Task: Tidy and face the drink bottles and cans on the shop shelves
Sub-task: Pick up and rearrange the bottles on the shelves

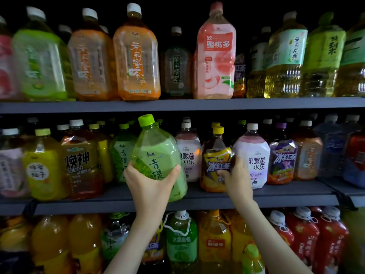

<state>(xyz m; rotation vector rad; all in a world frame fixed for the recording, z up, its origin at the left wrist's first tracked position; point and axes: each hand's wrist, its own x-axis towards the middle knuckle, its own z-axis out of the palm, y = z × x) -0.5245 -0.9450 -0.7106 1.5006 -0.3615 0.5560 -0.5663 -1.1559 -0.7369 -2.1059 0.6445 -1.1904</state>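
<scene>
— Green plastic: what held it?
— The left hand's (150, 180) fingers (130, 169) curled round the green bottle (156, 153), thumb opposite. It leaned left, its base at the middle shelf's (286, 196) front edge.
— And the right hand (237, 178)?
— Its fingers wrapped round the yellow-capped tea bottle (216, 167), which stood just beside on that shelf.

Dim overall, light seemingly coming from the front; shelves (177, 105) going black at the back. Edge bottles (37, 62) blurring and bowing, centre reading sharp.
</scene>
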